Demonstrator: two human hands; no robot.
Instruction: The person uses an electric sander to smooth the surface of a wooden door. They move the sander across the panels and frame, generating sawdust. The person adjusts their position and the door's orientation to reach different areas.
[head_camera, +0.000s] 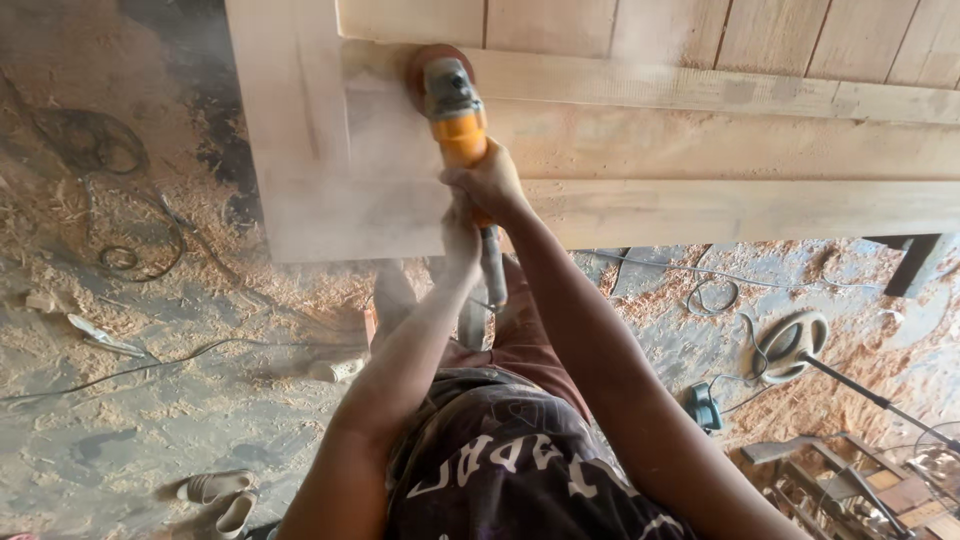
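Currently: orange angle grinder (458, 110), disc against the wooden door frame (640, 150); right hand (490, 180) clasped round its body, left hand (460, 240) gripping the rear handle just below.

- A handheld grinder (458, 110) with an orange body and a grey metal head is held out over the wood, its length running toward the person.
- A round reddish sanding disc (418, 72) is fitted at the far end and is pressed flat against the wood; most of it is hidden by the head.
- A pale wooden frame (700, 150) of broad planed boards is laid flat, dusted with fine sawdust, and a haze of dust is seen beside the disc.
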